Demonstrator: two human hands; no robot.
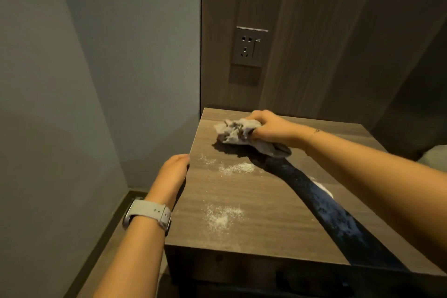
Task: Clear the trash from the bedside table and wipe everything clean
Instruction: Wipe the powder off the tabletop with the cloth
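Observation:
A brown wood-grain bedside table (pixel 278 220) fills the lower middle of the view. My right hand (pixel 271 128) grips a crumpled grey cloth (pixel 239 133) near the table's far edge. White powder (pixel 235 168) lies scattered on the top just in front of the cloth, and a second patch of powder (pixel 221 218) lies nearer to me. A third white streak (pixel 321 187) shows partly under my right arm's shadow. My left hand (pixel 174 172) rests with straight fingers against the table's left edge; a grey watch is on that wrist.
A wood-panelled wall stands behind the table with a metal socket plate (pixel 249 47) above it. A grey wall (pixel 72 80) runs along the left, leaving a narrow floor gap beside the table. A pale soft object (pixel 435 157) peeks in at the right edge.

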